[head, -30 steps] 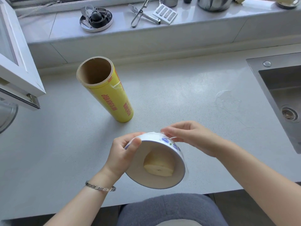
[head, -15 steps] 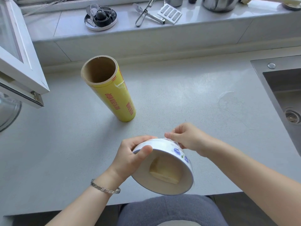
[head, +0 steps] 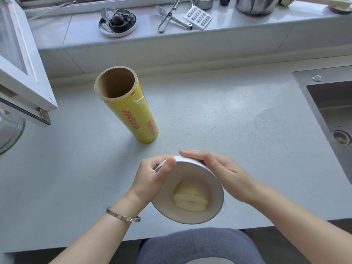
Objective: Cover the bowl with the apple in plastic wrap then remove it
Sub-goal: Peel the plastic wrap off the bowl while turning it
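A white bowl (head: 169, 204) with a blue rim is held tilted toward me above the counter's front edge. A pale peeled apple piece (head: 190, 197) lies inside it. My left hand (head: 152, 178) grips the bowl's left rim, thumb over the edge. My right hand (head: 222, 170) lies along the bowl's far right outer wall with fingers fairly straight, pressing there. Thin clear plastic wrap seems to cover the bowl's mouth, though it is hard to make out. The yellow roll of plastic wrap (head: 137, 115) stands upright on the counter behind the bowl to the left.
A steel sink (head: 331, 115) sits at the right. A loose piece of clear wrap (head: 266, 119) lies on the counter near it. The back ledge holds a round tin (head: 118, 21), tongs (head: 169, 18) and a grater (head: 198, 18). An open window frame (head: 22, 73) juts in at the left.
My right hand went from pinching at the bowl's far rim to lying flat along its right side. The bowl has tipped further toward me.
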A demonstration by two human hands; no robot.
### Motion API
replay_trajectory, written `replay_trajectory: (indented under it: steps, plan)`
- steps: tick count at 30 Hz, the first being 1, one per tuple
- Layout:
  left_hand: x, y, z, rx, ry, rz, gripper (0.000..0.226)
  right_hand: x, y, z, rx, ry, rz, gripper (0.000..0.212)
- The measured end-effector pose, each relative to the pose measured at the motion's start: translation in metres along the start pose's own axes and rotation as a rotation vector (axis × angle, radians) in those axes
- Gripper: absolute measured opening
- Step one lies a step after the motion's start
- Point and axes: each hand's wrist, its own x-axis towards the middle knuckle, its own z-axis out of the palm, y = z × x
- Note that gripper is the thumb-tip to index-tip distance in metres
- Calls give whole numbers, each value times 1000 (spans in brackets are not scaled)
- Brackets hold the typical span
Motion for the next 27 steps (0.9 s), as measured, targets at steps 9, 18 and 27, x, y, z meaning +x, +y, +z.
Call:
replay_trajectory:
  steps: [9, 18, 27]
  plan:
    - [-5, 1, 6, 0, 65, -122, 71, 8, 12, -11, -12, -23, 183, 69]
    - [-3, -1, 6, -249, 263, -334, 49, 1, 27, -13, 371, -75, 270, 42]
    - [1, -3, -5, -278, 26, -454, 46, 4, 39, -18, 342, 112, 249, 33]
